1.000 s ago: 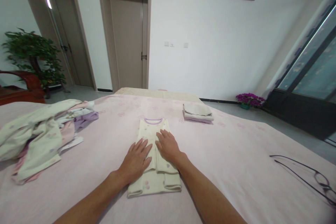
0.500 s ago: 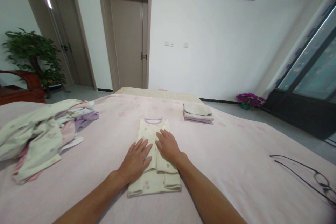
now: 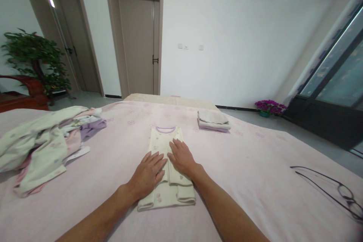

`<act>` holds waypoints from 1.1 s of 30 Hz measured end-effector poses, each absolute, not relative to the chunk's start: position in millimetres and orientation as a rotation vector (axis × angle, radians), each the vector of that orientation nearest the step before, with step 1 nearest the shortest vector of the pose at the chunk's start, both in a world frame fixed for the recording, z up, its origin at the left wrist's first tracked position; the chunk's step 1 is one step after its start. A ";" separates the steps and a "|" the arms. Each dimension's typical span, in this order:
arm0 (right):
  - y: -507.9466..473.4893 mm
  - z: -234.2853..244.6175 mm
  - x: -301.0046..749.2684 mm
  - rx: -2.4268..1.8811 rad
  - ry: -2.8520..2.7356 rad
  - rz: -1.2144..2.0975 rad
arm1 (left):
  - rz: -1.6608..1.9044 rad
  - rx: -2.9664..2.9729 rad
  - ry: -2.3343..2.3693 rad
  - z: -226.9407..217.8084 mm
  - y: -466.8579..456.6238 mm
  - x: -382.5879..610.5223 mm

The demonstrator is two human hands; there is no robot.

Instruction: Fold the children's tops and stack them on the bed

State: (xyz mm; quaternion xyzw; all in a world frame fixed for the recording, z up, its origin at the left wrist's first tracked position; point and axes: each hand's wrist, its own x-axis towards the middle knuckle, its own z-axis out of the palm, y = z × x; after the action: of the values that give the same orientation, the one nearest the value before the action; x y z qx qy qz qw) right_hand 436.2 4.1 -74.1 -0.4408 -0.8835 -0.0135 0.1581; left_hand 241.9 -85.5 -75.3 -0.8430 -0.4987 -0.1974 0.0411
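Note:
A cream top (image 3: 164, 141) with a lilac collar and small flower print lies folded into a long narrow strip on the pink bedspread (image 3: 249, 166), collar pointing away from me. My left hand (image 3: 147, 174) rests flat on its left half, fingers spread. My right hand (image 3: 181, 157) lies flat on its right half, fingers pointing toward the collar. Both palms press down on the cloth and neither grips it. The folded sleeves show near the lower end of the strip.
A loose heap of cream, pink and lilac clothes (image 3: 45, 141) lies at the left. A small folded stack (image 3: 213, 120) sits beyond the top to the right. Black glasses (image 3: 337, 191) lie at the right edge. Doors, a plant (image 3: 34, 58) and a flower pot (image 3: 268, 107) stand farther off.
Almost nothing has changed. Both hands stay flat on the folded top; the view has shifted very slightly.

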 end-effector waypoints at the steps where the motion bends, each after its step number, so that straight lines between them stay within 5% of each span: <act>1: 2.9 -73.7 436.3 -1.266 -2.542 -0.038 | -0.637 -2.603 -1.511 -74.3 -85.8 241.9; 9: 0.8 -72.5 435.8 -1.317 -2.551 -0.009 | -0.972 -2.686 -1.495 -56.2 -91.6 241.1; 33: 2.1 -72.2 434.6 -1.334 -2.523 0.009 | -0.953 -3.022 -1.190 -50.1 -102.5 246.3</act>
State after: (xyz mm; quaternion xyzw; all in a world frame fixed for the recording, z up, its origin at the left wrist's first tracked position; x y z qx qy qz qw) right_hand 434.6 2.1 -72.2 -0.4624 -0.8750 0.0032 0.1433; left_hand 246.3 -102.5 -50.1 -0.8863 -0.3489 -0.2794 -0.1212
